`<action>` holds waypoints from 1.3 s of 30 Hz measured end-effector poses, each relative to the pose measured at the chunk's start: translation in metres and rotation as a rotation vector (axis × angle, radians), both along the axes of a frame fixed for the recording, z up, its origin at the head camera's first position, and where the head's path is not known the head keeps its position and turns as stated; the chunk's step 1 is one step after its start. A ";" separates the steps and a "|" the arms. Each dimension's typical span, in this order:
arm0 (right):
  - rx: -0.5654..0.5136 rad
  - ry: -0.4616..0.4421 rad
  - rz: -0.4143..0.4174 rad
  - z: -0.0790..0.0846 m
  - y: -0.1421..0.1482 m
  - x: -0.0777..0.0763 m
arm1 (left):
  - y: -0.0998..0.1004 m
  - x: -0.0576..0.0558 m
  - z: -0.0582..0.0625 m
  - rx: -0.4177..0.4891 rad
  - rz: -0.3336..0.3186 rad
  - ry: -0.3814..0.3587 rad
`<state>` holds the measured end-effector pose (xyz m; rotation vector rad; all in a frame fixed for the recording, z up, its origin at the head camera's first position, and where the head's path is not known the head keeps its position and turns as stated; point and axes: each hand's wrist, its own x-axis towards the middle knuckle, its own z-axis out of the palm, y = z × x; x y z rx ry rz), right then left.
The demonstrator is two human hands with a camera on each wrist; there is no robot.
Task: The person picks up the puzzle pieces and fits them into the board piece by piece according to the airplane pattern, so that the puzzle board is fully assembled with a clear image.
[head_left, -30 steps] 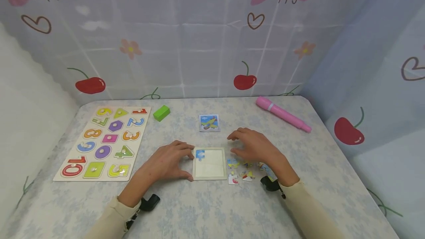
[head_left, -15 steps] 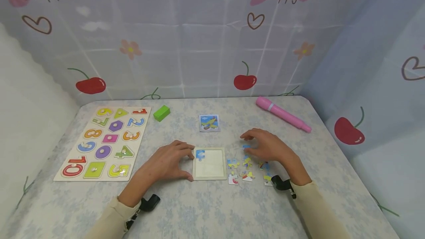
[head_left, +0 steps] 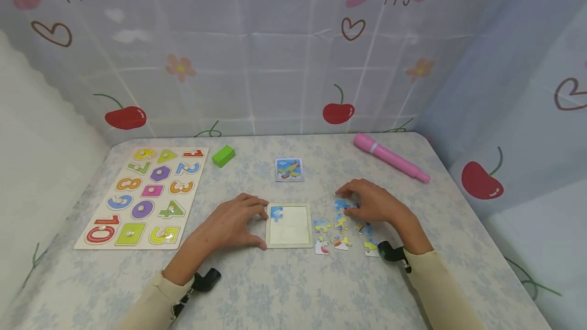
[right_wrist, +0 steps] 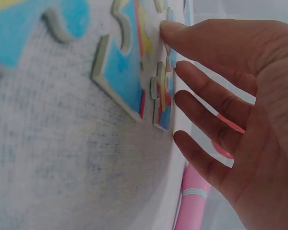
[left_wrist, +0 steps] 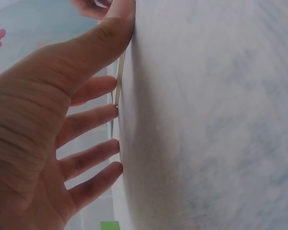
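My left hand (head_left: 236, 223) touches the left side of a small square puzzle tray (head_left: 290, 246) with thumb and fingertips. In the left wrist view its fingers (left_wrist: 93, 117) stretch toward the tray's thin edge. One blue jigsaw piece (head_left: 276, 212) lies in the tray's back left corner. Low over the rear of the loose pieces is my right hand (head_left: 378, 203), its thumb and fingertips around a blue jigsaw piece (head_left: 341, 204). In the right wrist view its fingers (right_wrist: 206, 120) extend loosely, close to a piece with red and yellow (right_wrist: 164, 100).
Several loose jigsaw pieces (head_left: 322, 226) lie right of the tray. Behind it is a picture card of a yellow plane (head_left: 289, 170). A number board (head_left: 151, 190) lies at the left, a green block (head_left: 223, 157) beside it. A pink pen-shaped thing (head_left: 390, 158) lies at the back right.
My right hand has moved right, from near the tray's back right corner to the rear loose pieces, uncovering some of them. The left hand and tray have stayed put.
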<state>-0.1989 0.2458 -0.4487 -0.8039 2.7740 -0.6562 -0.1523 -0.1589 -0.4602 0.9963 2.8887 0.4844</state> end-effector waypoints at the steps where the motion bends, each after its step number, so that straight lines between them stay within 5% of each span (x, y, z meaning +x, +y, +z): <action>1: 0.002 0.002 0.004 0.000 0.000 0.000 | 0.000 0.000 0.000 0.002 0.000 0.002; 39: 0.026 0.062 0.052 0.023 -0.048 -0.002 | 0.000 0.001 0.000 0.011 -0.003 -0.007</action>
